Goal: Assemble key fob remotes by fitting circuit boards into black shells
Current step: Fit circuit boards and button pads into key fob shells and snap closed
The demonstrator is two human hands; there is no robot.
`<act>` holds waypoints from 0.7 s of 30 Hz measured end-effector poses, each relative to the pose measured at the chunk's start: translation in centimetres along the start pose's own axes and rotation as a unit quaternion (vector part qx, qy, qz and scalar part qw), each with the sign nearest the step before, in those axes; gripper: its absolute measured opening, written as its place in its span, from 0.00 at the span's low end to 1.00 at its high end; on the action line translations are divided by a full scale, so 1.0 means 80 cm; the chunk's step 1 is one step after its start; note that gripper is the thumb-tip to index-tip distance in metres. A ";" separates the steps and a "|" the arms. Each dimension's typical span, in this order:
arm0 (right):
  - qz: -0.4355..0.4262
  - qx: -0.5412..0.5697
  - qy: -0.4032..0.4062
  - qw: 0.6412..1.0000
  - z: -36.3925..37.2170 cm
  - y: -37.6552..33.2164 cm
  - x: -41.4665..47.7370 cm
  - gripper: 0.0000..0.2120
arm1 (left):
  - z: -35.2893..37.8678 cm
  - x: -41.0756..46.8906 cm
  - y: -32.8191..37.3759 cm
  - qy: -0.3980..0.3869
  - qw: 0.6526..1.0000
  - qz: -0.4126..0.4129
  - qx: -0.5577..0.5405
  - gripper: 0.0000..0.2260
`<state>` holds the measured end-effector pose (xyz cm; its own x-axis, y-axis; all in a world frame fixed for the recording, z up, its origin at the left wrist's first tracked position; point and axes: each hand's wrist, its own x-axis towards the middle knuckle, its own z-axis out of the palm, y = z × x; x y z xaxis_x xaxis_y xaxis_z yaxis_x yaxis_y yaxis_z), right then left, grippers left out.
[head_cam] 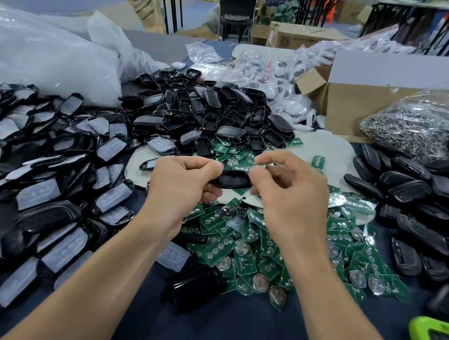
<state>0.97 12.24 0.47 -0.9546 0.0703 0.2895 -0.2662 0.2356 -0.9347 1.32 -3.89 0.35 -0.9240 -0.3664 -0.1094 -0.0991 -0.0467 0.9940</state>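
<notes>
Holding the black shell (234, 180) crosswise over the table (233, 329), we curl our left hand (182, 183) round its left end. Our right hand (293, 198), the nearer one, pinches a circuit board (244, 167) in its fingers just above the shell.

An assembly workshop — heaped black shells (208, 113) and green circuit boards (260, 249) cover the table (233, 329), cardboard cartons (301, 37) behind.

We see our glossy black shell (234, 179) held level between left fingers (210, 166) and right fingertips (261, 160); the green circuit board (241, 167) tilts just above it.
</notes>
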 end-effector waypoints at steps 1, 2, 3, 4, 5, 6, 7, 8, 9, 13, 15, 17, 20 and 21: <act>0.002 0.011 0.007 1.000 0.001 0.001 0.000 0.03 | 0.000 0.000 0.000 -0.003 1.000 0.000 0.000 0.05; 0.006 0.019 0.017 1.000 0.001 0.002 0.002 0.04 | 0.000 0.000 0.000 -0.007 1.000 0.000 -0.001 0.04; 0.014 0.026 0.027 0.999 0.001 0.004 0.003 0.06 | 0.000 0.000 0.000 -0.011 1.000 -0.002 -0.005 0.03; 0.024 0.031 0.033 0.999 0.000 0.007 0.005 0.09 | 0.000 0.000 0.000 -0.016 1.000 -0.004 -0.011 0.03; 0.036 0.034 0.036 0.998 0.000 0.009 0.006 0.11 | 0.000 0.000 0.000 -0.022 1.000 -0.007 -0.015 0.03; 0.044 0.038 0.037 0.998 -0.001 0.010 0.007 0.13 | 0.000 0.001 0.000 -0.030 0.999 -0.010 -0.016 0.03; 0.048 0.042 0.039 0.997 -0.002 0.011 0.008 0.13 | 0.000 0.001 0.000 -0.040 0.999 -0.012 -0.014 0.04; 0.047 0.046 0.043 0.997 -0.002 0.012 0.008 0.11 | 0.001 0.000 0.000 -0.052 0.998 -0.014 -0.010 0.05; 0.044 0.049 0.048 0.997 -0.002 0.012 0.009 0.10 | 0.001 0.000 -0.001 -0.063 0.998 -0.017 -0.006 0.06; 0.038 0.051 0.040 0.997 0.003 0.011 0.009 0.11 | 0.006 -0.004 -0.004 -0.084 0.996 -0.011 0.011 0.07; 0.032 0.043 0.042 0.998 0.004 0.011 0.007 0.13 | 0.007 -0.005 -0.006 -0.086 0.996 -0.004 0.014 0.07; 0.019 0.025 0.050 0.998 0.003 0.011 0.006 0.14 | 0.008 -0.006 -0.007 -0.091 0.996 0.001 0.011 0.08; 0.025 0.025 0.054 0.998 0.001 0.012 0.007 0.14 | 0.009 -0.007 -0.008 -0.100 0.995 0.000 0.007 0.09; 0.026 0.023 0.055 0.998 0.001 0.013 0.007 0.14 | 0.009 -0.007 -0.008 -0.101 0.995 -0.003 0.003 0.09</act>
<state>0.17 12.43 -0.33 -0.9475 0.1885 0.2583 -0.2240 0.1849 -0.9569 1.62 -2.98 -0.19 -0.9788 -0.1717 -0.1117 -0.1061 -0.0416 0.9935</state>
